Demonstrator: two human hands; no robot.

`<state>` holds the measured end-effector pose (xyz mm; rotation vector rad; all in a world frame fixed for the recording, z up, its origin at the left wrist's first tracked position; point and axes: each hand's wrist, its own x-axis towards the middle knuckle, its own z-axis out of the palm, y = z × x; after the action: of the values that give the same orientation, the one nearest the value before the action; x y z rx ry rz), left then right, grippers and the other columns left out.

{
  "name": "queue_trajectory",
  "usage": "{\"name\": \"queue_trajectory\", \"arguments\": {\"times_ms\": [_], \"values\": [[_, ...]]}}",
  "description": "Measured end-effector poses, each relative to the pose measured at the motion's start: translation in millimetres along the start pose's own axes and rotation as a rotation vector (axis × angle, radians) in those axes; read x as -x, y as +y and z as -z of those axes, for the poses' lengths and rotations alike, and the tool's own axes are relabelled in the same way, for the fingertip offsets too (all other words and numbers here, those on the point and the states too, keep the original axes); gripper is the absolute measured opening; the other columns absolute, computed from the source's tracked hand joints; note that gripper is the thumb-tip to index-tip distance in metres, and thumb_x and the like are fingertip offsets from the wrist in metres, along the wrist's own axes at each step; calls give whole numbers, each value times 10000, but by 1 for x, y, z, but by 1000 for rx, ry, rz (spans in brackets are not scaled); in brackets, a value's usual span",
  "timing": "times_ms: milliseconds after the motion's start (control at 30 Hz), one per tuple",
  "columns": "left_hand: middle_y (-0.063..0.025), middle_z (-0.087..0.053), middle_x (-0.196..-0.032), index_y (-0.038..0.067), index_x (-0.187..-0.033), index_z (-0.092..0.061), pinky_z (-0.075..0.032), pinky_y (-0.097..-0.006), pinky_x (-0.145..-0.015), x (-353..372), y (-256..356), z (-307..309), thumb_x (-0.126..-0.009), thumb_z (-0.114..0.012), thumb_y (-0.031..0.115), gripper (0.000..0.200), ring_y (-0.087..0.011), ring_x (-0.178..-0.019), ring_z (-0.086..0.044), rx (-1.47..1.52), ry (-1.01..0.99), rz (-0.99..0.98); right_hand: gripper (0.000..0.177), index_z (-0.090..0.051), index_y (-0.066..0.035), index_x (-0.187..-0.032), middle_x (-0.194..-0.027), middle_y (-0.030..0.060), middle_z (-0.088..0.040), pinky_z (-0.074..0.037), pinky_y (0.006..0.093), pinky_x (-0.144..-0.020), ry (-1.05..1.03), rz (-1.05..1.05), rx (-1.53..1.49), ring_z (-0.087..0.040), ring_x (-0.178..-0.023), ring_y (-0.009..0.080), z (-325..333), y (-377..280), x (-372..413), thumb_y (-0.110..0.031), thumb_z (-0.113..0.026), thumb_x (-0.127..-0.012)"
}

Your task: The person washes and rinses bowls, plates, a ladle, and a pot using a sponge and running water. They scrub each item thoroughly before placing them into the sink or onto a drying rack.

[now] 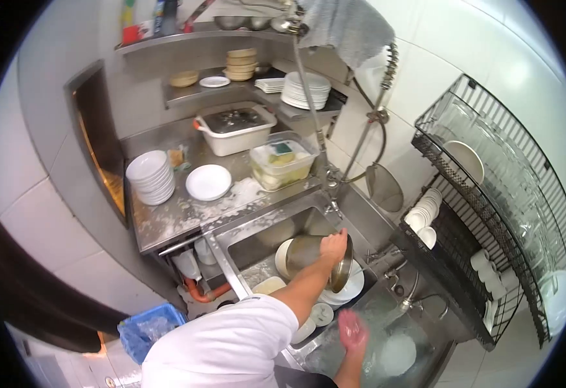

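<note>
My left hand (333, 246) is wrapped round the rim of a metal pot (304, 253), which lies tilted over the left sink (239, 244). White plates (354, 284) rest under and beside the pot. Below it in the same sink are small white bowls (322, 314) and a cream-coloured dish (269, 285). My right hand (353, 330) is over the near edge of the right sink (433, 352), wet, fingers apart and holding nothing. A round white plate (397, 354) lies in the cloudy water there.
Left of the sinks, a steel counter (186, 216) bears stacked white bowls (150, 176), a white plate (208, 182), a clear tub (283, 160) and a white basin (236, 136). A spray hose (309, 97) hangs above. Black dish racks (451, 258) are on the right wall.
</note>
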<state>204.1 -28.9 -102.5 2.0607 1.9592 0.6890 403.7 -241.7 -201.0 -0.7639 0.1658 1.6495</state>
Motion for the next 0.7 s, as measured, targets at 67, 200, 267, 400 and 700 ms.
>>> {"name": "queue_trajectory", "arguments": {"times_ms": [67,200,267,400,700], "values": [[-154,-668,-916,45,-1099,-513,-529,-409,-702,0,-3,0,-860,-465,102,250,-302,-858,-660,63,25,86,367,-533,30,-1172,-1182,175,-566,-404,442,-982,-441,-90,454,-513,-1117,328,-116,9,29,-161,-509,-860],[-177,-658,-944,26,-1020,-587,-523,-419,-750,20,-20,41,-810,-525,105,233,-325,-917,-640,147,-137,168,442,-515,-5,-1231,-1209,117,-560,-416,381,-884,-176,388,1458,-541,-1061,262,-175,21,28,-204,-551,-837],[-185,-654,-942,19,-1025,-575,-519,-428,-756,23,-35,58,-794,-540,98,247,-335,-919,-635,184,-79,200,618,-435,-58,-1324,-1229,146,-506,-419,419,-876,114,284,1549,-494,-1063,283,-158,22,1,-377,-572,-813],[-201,-646,-939,4,-1035,-550,-512,-445,-767,29,-66,80,-761,-570,84,286,-355,-922,-625,263,59,263,626,-412,-42,-1232,-1219,187,-380,-489,503,-714,2,-149,651,-444,-1020,327,-115,27,-81,-505,-541,-830],[-238,-628,-931,-29,-1056,-493,-496,-484,-792,40,-102,146,-688,-639,52,405,-399,-930,-603,375,194,324,193,-509,-17,-938,-740,126,-555,-515,348,-506,-52,73,858,-541,-597,234,-172,99,-115,-155,-420,-837]]}}
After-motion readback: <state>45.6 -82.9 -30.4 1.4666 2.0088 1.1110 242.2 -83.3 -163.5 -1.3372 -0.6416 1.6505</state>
